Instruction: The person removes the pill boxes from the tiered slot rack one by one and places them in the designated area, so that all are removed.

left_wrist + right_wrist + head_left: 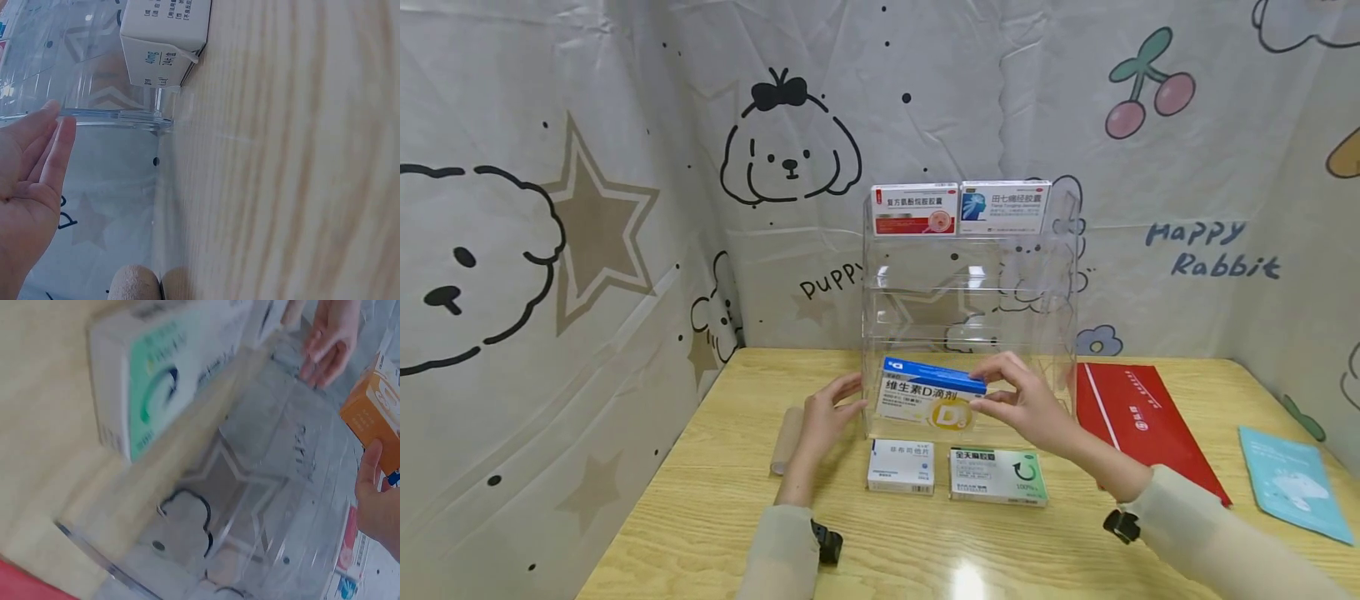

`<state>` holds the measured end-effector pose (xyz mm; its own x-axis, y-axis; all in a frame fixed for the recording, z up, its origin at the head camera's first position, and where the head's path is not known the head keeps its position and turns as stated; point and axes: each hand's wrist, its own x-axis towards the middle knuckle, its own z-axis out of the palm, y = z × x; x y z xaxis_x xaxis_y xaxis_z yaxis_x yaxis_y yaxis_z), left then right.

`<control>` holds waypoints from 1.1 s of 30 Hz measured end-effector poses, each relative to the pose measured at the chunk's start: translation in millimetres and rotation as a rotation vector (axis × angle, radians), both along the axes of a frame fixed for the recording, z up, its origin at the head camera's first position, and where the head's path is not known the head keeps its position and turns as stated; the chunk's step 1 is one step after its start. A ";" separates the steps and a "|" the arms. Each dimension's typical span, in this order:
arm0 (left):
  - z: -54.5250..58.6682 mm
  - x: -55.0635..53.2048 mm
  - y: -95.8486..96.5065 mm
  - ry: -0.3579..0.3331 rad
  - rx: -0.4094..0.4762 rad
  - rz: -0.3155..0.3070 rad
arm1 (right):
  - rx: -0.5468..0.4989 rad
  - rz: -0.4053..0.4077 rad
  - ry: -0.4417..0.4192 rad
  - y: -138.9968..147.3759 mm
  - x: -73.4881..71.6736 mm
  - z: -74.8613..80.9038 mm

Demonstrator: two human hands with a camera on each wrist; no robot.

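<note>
My right hand point(1022, 400) pinches a vitamin D drops box point(931, 396) between thumb and fingers, at the box's right end. The box is white with a blue top and a yellow D mark, tilted in front of the lower tiers of a clear display rack point(970, 317). Its orange end point(369, 412) shows in the right wrist view. My left hand point(831, 417) has its fingers extended at the rack's left side. In the left wrist view, the left hand's fingertips point(65, 128) touch the rack's clear side edge.
Two medicine boxes, one red and white point(914, 210) and one blue and white point(1005, 207), stand on the top tier. A white box point(901, 467) and a green-white box point(997, 477) sit at the front. Around lie a cardboard tube point(786, 440), red folder point(1150, 425) and turquoise packet point(1294, 482).
</note>
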<state>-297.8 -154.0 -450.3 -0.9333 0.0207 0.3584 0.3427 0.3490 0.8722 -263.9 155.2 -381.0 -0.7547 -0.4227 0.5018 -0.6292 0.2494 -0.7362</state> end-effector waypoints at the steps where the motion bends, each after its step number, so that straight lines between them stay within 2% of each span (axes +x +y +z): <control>1: 0.3 0.1 0.2 0.000 0.000 0.001 | 0.005 0.006 -0.002 -0.3 3.0 -2.9; 8: 0.9 -0.1 0.8 0.001 -0.016 0.008 | 0.065 0.062 -0.055 -4.2 22.8 -21.0; 15: 1.4 0.0 1.0 -0.006 -0.019 0.015 | 0.113 0.119 -0.092 -11.8 37.2 -39.4; 18: 1.7 0.8 1.3 -0.012 -0.021 0.015 | 0.133 0.142 -0.134 -14.9 43.2 -45.5; 24: 2.0 1.1 1.5 -0.006 -0.040 0.018 | 0.147 0.179 -0.240 -20.7 53.5 -52.4; 28: 1.7 0.5 1.5 -0.005 -0.041 0.018 | 0.171 0.196 -0.268 -23.2 59.3 -55.8; 33: 1.7 1.0 0.9 -0.009 -0.040 0.023 | 0.199 0.186 -0.264 -25.3 64.5 -58.7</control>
<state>-296.8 -153.1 -448.6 -0.9368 0.0133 0.3495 0.3266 0.3913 0.8604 -199.4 129.9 -439.7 -0.7481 -0.6342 0.1950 -0.4725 0.3029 -0.8277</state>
